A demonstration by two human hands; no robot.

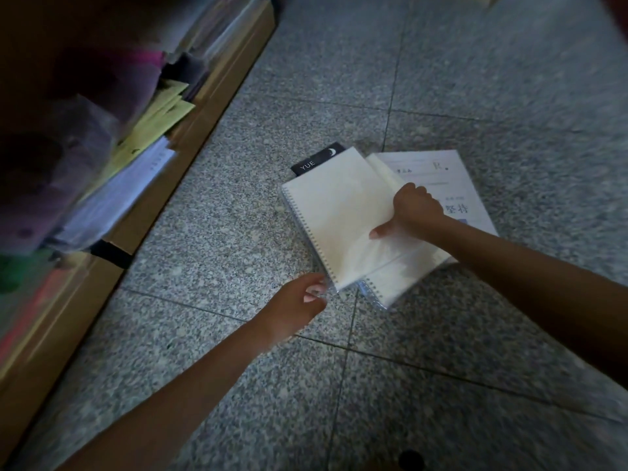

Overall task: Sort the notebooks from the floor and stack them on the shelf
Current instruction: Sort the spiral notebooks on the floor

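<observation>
A pile of notebooks lies on the speckled floor. On top is a white spiral notebook (336,212) in clear wrap, its right side lifted. My right hand (413,212) grips that right edge, thumb on the cover. My left hand (299,305) reaches to the notebook's near left corner with fingers loosely curled, touching or just short of the wrap. Beneath it lie a second white spiral notebook (390,283), a black notebook marked YUE (314,161) and a white printed notebook (452,185) at the right.
A low wooden shelf (210,107) runs along the left, holding blurred stacks of yellow, white and purple stationery (136,147). Grey granite floor tiles (441,385) stretch around the pile. A small dark spot (411,458) sits near the bottom edge.
</observation>
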